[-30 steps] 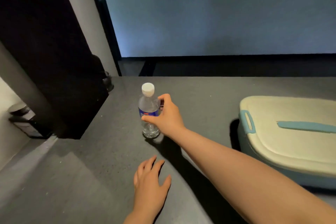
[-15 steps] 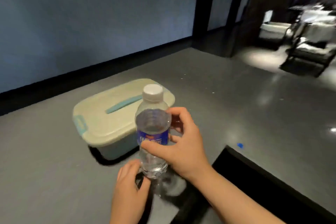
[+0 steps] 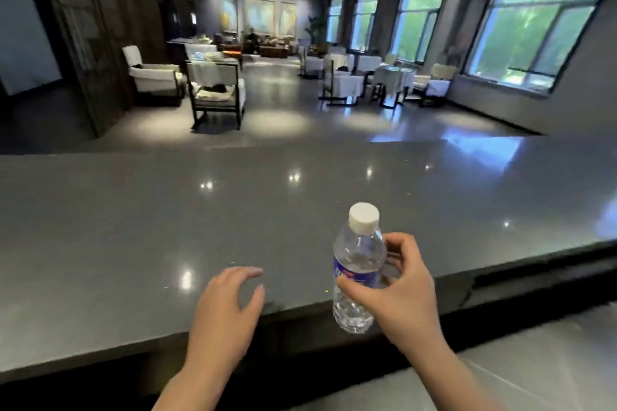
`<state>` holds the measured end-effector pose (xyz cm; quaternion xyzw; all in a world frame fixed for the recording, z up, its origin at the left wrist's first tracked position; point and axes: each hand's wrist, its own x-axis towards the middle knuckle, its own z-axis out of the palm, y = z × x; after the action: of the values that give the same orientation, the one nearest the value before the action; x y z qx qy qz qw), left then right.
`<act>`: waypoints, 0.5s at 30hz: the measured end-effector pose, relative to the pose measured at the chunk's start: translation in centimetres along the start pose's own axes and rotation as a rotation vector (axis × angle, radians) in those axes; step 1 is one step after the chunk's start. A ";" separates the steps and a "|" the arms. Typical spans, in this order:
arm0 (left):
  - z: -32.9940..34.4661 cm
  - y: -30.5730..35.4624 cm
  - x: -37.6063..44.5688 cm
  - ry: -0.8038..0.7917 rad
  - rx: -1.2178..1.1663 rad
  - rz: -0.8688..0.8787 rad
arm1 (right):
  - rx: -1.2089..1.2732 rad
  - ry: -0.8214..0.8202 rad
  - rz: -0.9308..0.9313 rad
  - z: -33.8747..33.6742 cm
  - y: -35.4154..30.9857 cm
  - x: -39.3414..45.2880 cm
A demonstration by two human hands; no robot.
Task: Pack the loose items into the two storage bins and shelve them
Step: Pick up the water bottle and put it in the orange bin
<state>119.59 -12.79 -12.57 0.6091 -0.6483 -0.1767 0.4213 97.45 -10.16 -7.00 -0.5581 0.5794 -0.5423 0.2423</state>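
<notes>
A small clear water bottle [image 3: 357, 264] with a white cap and a blue label is held upright in my right hand [image 3: 397, 290], which grips it around the middle, above the near edge of the grey counter [image 3: 167, 217]. My left hand [image 3: 223, 310] hovers over the counter's near edge to the left of the bottle, fingers spread and curved, holding nothing. No storage bin shows in this view.
The long glossy grey counter runs across the view, with a dark gap and a lower grey surface [image 3: 534, 360] on my side. Beyond it lies a lounge with white armchairs [image 3: 153, 77], dining tables [image 3: 390, 77] and large windows [image 3: 534, 30].
The view has swung right, away from the cream and teal lidded bin, which has left the frame. My right hand lifted the bottle off the counter and carries it. My left hand came off the bottle's base.
</notes>
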 end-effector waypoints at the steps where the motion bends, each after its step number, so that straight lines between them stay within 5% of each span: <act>1: 3.1 2.1 0.7 -0.061 -0.019 0.046 | -0.040 0.075 0.042 -3.2 1.7 0.3; 8: 19.9 14.4 4.2 -0.407 -0.063 0.283 | -0.182 0.532 0.274 -20.0 10.4 -0.1; 15: 32.8 23.1 7.9 -0.610 -0.091 0.534 | -0.273 0.833 0.389 -29.3 16.2 2.4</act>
<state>80.57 -25.00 -11.91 0.3199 -0.8704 -0.2622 0.2670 64.62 -5.21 -12.14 -0.2013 0.7869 -0.5832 0.0109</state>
